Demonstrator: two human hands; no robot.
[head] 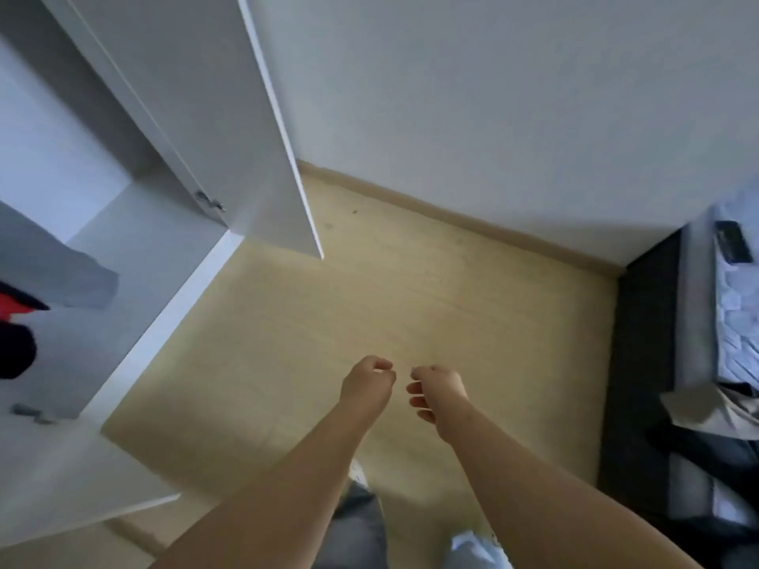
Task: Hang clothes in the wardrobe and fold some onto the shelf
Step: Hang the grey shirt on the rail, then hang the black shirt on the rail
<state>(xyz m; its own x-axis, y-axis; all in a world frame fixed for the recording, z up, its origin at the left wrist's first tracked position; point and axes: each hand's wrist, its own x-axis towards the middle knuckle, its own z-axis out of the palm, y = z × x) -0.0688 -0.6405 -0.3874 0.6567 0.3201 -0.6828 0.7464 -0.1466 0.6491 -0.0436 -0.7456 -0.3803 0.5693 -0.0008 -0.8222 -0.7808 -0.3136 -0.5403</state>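
Left hand (pixel 367 384) clenched, right hand (pixel 437 394) curled, both empty, over pale floor (pixel 451 301); white wardrobe (pixel 143 248) left, bed (pixel 739 322) right

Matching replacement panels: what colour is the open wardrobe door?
The wardrobe door is plain white; the head view shows it.

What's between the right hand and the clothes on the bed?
Head view: bare floor, then the bed's dark side panel, separate right hand from clothes.
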